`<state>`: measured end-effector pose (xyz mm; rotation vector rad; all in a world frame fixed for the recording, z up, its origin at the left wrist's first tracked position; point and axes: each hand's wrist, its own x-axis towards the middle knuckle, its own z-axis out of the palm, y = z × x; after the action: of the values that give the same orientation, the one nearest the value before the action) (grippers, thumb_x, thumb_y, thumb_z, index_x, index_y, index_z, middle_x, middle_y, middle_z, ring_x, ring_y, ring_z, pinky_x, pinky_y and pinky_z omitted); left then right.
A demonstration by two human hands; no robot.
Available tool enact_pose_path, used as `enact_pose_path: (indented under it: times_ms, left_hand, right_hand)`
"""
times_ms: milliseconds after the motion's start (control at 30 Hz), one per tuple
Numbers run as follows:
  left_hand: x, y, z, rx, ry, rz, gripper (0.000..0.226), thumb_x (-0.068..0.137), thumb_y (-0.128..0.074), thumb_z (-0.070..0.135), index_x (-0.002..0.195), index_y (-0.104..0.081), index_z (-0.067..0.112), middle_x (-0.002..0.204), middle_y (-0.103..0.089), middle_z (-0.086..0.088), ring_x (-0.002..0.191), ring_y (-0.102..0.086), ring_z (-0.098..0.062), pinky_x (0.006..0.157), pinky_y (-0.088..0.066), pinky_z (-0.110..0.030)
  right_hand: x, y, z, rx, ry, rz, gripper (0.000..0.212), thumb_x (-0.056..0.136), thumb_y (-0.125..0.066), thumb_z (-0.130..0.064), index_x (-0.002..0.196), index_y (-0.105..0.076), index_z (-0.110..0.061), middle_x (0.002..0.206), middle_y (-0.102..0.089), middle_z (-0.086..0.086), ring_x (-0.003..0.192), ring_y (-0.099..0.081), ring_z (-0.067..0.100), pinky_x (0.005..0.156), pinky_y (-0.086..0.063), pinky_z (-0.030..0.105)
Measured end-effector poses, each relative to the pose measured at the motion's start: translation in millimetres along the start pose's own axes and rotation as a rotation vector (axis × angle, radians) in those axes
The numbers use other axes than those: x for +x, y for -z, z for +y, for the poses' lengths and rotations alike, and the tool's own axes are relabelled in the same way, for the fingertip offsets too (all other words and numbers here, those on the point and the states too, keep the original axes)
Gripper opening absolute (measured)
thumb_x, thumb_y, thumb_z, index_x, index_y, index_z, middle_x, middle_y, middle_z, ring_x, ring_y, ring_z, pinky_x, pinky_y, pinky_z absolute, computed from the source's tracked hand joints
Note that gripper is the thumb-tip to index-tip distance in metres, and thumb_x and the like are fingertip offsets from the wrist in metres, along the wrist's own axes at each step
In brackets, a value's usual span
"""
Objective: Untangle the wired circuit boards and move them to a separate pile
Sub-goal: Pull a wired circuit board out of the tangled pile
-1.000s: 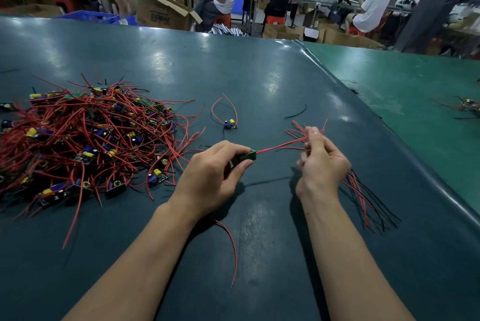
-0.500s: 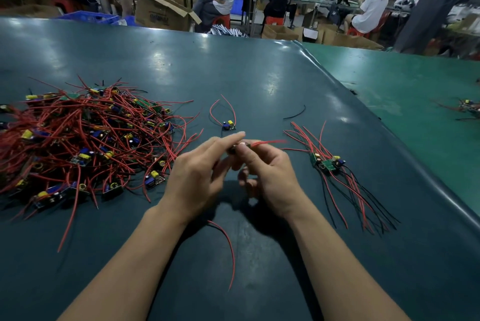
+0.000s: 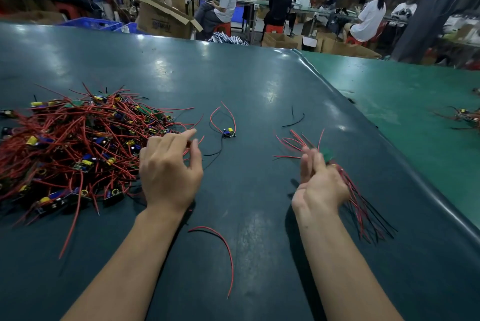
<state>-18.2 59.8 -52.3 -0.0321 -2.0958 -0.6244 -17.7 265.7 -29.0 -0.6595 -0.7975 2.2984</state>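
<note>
Head view. My hands, together half a second ago, have parted: the left hand (image 3: pixel 170 172), fingers loosely spread and holding nothing, is back at the tangled pile (image 3: pixel 78 144). The right hand (image 3: pixel 320 185), fingers straight, rests on the sorted boards (image 3: pixel 329 155), one more delivered; their wires run toward me.

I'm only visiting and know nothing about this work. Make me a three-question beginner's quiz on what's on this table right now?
1. True or false: the big tangled pile lies on the person's left side.
2. Which hand is over the small sorted pile? A) left hand B) right hand
3. Fill in: the lone board between the piles has mostly ____ wires.

Key: 1 true; 2 B; 3 red.
</note>
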Motion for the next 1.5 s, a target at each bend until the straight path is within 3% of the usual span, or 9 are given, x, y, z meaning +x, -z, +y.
enact_pose_path:
  times_ms: [167,333,567,767,967,1067,1200,1333,1500]
  left_hand:
    - [-1.9,0.2,-3.3,0.296,0.263,-0.197,0.031,0.085,-0.069,0.027,0.113,-0.069,0.014,0.111,-0.063,-0.013,0.106,-0.05,-0.038,0.086,-0.036,-0.047]
    - [-3.9,1.9,-11.0,0.522,0.33,-0.39,0.031,0.09,-0.062,0.032,0.113,-0.069,0.013,0.114,-0.063,-0.014,0.108,-0.051,-0.036,0.089,-0.033,-0.044]
    - [-2.9,11.4,-9.1,0.318,0.356,-0.134,0.019,0.091,-0.066,0.031,0.093,-0.078,0.017,0.112,-0.065,-0.009,0.104,-0.047,-0.038,0.087,-0.033,-0.048]
    - [-0.5,20.4,-2.9,0.245,0.016,0.271,0.016,0.095,-0.065,0.03,0.103,-0.077,0.023,0.091,-0.066,-0.007,0.086,-0.049,-0.033,0.072,-0.038,-0.043]
    - [-14.7,9.5,28.5,-0.212,-0.312,0.059,0.022,0.09,-0.072,0.012,0.11,-0.074,0.005,0.086,-0.066,-0.01,0.07,-0.064,-0.027,0.063,-0.052,-0.036]
    - [-21.5,4.0,34.0,-0.447,-0.334,-0.13,0.03,0.091,-0.069,0.021,0.115,-0.071,0.003,0.096,-0.07,-0.008,0.082,-0.066,-0.02,0.074,-0.054,-0.033]
    - [-18.3,0.4,30.0,-0.462,-0.246,-0.073,0.03,0.097,-0.057,0.025,0.11,-0.071,0.002,0.1,-0.068,-0.008,0.091,-0.062,-0.022,0.084,-0.05,-0.033]
    - [-18.9,-2.2,23.0,-0.406,-0.128,-0.181,0.012,0.09,-0.065,0.017,0.091,-0.073,0.008,0.083,-0.066,-0.001,0.074,-0.059,-0.019,0.07,-0.051,-0.04]
    - [-17.9,-0.2,24.1,-0.44,-0.056,-0.326,0.036,0.089,-0.064,0.033,0.117,-0.069,0.011,0.09,-0.066,0.001,0.08,-0.063,-0.02,0.079,-0.052,-0.043]
  right_hand:
    - [-0.3,9.0,5.3,-0.089,-0.102,0.041,0.008,0.094,-0.057,0.003,0.101,-0.061,0.005,0.087,-0.069,0.013,0.057,-0.071,0.017,0.051,-0.053,0.018]
    - [-7.9,3.3,14.3,-0.367,-0.016,-0.176,0.012,0.096,-0.058,-0.01,0.085,-0.061,-0.011,0.057,-0.068,-0.002,0.042,-0.059,0.009,0.035,-0.039,0.016]
    - [-18.0,2.6,31.4,-0.775,0.102,-0.497,0.012,0.095,-0.059,-0.016,0.085,-0.066,-0.016,0.062,-0.07,-0.001,0.045,-0.058,0.011,0.039,-0.04,0.02]
    - [-23.0,5.3,32.7,-0.896,0.203,-0.665,0.013,0.093,-0.063,-0.015,0.082,-0.069,-0.019,0.066,-0.07,0.002,0.051,-0.061,0.009,0.041,-0.04,0.016]
    - [-32.3,5.8,37.4,-0.978,0.199,-1.226,0.059,0.081,-0.068,0.008,0.129,-0.057,-0.026,0.104,-0.07,0.0,0.075,-0.061,0.01,0.061,-0.055,0.03]
    - [-30.3,6.7,38.9,-0.901,0.348,-1.178,0.048,0.077,-0.058,0.019,0.114,-0.067,-0.01,0.095,-0.07,-0.018,0.079,-0.061,-0.008,0.071,-0.05,0.018]
    - [-30.1,-1.8,36.8,-0.605,-0.019,-0.885,0.01,0.095,-0.058,-0.007,0.1,-0.068,-0.006,0.076,-0.072,0.001,0.061,-0.066,0.008,0.048,-0.048,0.019]
    - [-19.1,-6.3,24.6,-0.341,-0.347,-0.714,0.029,0.1,-0.047,-0.029,0.098,-0.069,-0.01,0.075,-0.072,0.003,0.056,-0.065,0.014,0.043,-0.045,0.019]
    - [-18.0,-4.1,20.8,-0.33,-0.484,-0.791,0.035,0.092,-0.052,-0.037,0.081,-0.075,-0.014,0.059,-0.056,-0.002,0.052,-0.055,0.009,0.042,-0.04,0.02]
